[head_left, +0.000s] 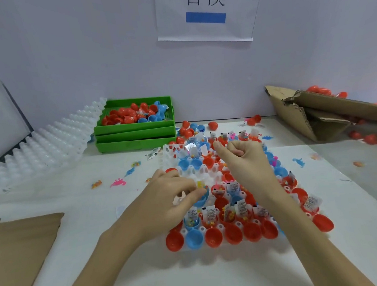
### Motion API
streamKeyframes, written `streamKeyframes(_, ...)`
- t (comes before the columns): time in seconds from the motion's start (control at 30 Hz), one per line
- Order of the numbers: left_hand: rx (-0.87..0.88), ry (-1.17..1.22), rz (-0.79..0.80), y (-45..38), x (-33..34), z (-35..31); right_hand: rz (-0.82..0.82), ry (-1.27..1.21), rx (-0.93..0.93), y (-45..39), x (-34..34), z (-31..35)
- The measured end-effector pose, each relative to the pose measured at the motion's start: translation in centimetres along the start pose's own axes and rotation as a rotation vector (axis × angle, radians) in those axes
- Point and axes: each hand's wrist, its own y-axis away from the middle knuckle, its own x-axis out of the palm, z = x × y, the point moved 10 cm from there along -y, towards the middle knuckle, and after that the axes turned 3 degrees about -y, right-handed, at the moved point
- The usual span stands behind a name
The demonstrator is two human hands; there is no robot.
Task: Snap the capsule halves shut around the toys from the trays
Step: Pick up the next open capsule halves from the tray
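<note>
A white moulded tray [169, 149] lies in the middle of the table, filled with red and blue capsule halves, many holding small toys and paper slips. My left hand [171, 196] is over the tray's left side, its fingers curled round a blue capsule half [204, 197] with a yellow toy at the fingertips. My right hand [241, 161] hovers over the tray's far middle with its fingers curled into a fist; I cannot see anything inside it. A row of empty red halves [214, 236] and one blue half [194, 239] lines the tray's near edge.
Stacked green trays [134, 134] with red and blue halves stand at the back left, beside a pile of white moulded trays [46, 148]. A torn cardboard box [317, 113] with red capsules sits at the back right. Loose toys [118, 182] dot the table. Brown cardboard [17, 253] lies near left.
</note>
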Motion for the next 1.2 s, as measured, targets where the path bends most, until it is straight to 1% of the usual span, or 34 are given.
streamKeyframes(0.1,0.021,0.027,-0.081,-0.1,-0.9,-0.2,0.037,0.021,0.01,0.0,0.3,-0.3)
streamKeyframes(0.2,0.03,0.06,-0.168,0.2,-2.1,-0.1,0.041,0.047,0.015,0.0,0.3,-0.4)
streamKeyframes(0.27,0.053,0.076,-0.256,0.5,-3.4,-0.4,0.09,0.091,0.014,0.1,0.8,0.2)
streamKeyframes(0.33,0.061,0.106,-0.349,0.7,-4.6,-0.6,0.24,0.102,0.055,0.5,1.9,0.5)
streamKeyframes(0.43,0.06,0.165,-0.42,0.8,-5.7,-0.6,0.547,0.05,0.146,1.9,3.6,0.2)
streamKeyframes(0.47,0.06,0.188,-0.423,0.8,-5.8,-0.6,0.608,0.029,0.159,2.5,4.0,0.3)
streamKeyframes(0.5,0.056,0.21,-0.421,0.9,-5.9,-0.5,0.634,0.01,0.157,2.8,4.3,0.5)
streamKeyframes(0.57,0.024,0.274,-0.406,0.9,-5.8,-0.2,0.62,-0.057,0.104,2.8,4.7,1.3)
streamKeyframes(0.7,-0.101,0.509,-0.387,0.6,-5.4,1.5,0.527,-0.181,0.008,2.3,4.6,2.5)
streamKeyframes(0.83,-0.221,0.696,-0.403,0.6,-5.1,3.1,0.433,-0.084,-0.107,1.8,3.9,3.0)
streamKeyframes(0.93,-0.247,0.709,-0.413,0.7,-4.9,3.3,0.413,-0.008,-0.168,2.1,4.2,3.1)
streamKeyframes(1.07,-0.241,0.702,-0.4,0.6,-4.7,3.0,0.401,0.092,-0.238,2.4,4.7,3.4)
streamKeyframes(1.2,-0.215,0.671,-0.395,0.5,-4.8,2.8,0.301,0.21,-0.337,2.7,4.5,4.0)
